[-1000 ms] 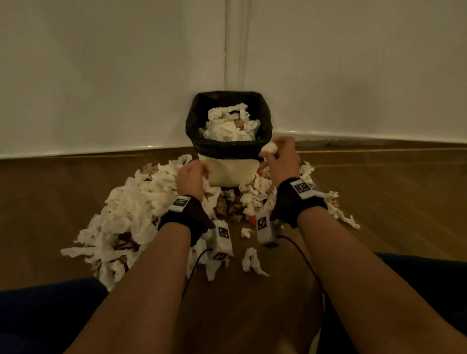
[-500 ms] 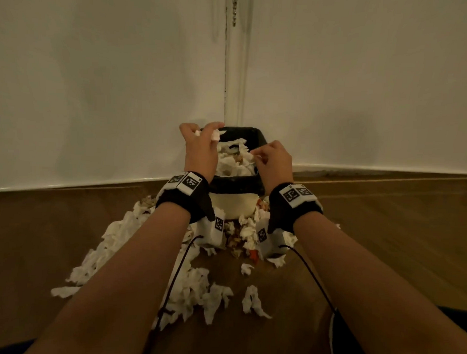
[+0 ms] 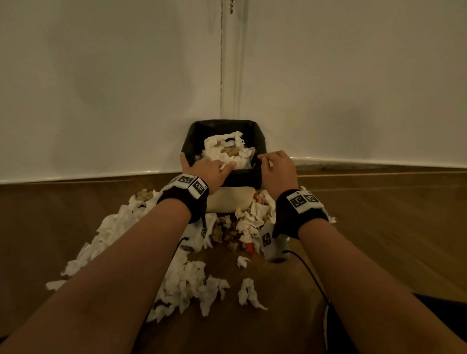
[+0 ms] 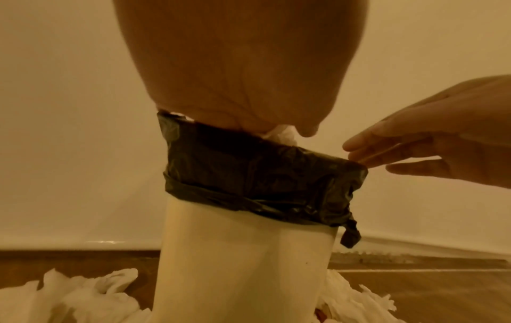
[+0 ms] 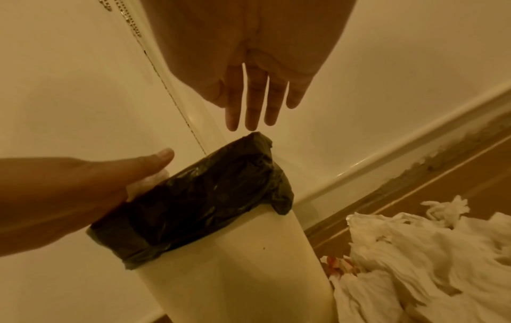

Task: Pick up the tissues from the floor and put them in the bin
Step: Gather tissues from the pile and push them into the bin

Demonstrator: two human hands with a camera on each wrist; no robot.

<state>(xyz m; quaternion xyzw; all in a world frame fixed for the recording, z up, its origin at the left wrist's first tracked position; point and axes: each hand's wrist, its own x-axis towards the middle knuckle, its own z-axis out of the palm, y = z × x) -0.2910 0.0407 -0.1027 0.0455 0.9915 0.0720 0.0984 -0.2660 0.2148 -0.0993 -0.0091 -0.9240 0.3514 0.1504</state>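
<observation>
Head view: the bin, cream with a black bin liner folded over its rim, stands in the corner of the room. The left hand lies flat on the tissues inside the bin, with straight fingers, and seems to press them down. The right hand is at the right rim, and its fingers look loose. Many tissues on the floor are around the bin and in front of it.

Left wrist view: the palm of the left hand rests on the rim, and a bit of tissue shows under it. The right hand hovers beside the liner with fingers extended and holds nothing.

Right wrist view: the fingers are straight and a little apart, just above the liner.

To do this step well, I think one should press gently in the middle, so that the liner does not slip off, and steady the bin with the other hand.

The wrist bands carry only square coded markers; I can read no brand or writing.
</observation>
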